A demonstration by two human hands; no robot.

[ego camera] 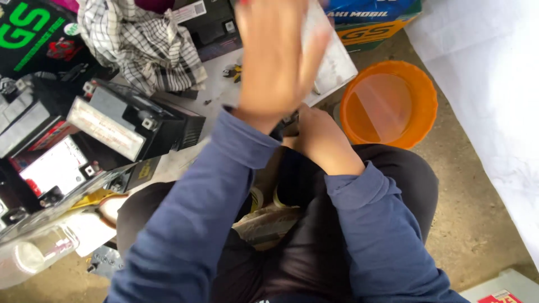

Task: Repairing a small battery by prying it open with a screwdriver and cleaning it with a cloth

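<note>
Left hand (275, 62) raised, fingers together, flat, blurred. Right hand (317, 137) near orange bucket (418, 106), finger state can't tell.

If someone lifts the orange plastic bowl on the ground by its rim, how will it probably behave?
The orange bowl looks thin and translucent, so it is probably light and may flex a little at the rim. It appears empty, so nothing should spill. Its wide round shape suggests it sits stably, though on its side it could roll.
</note>
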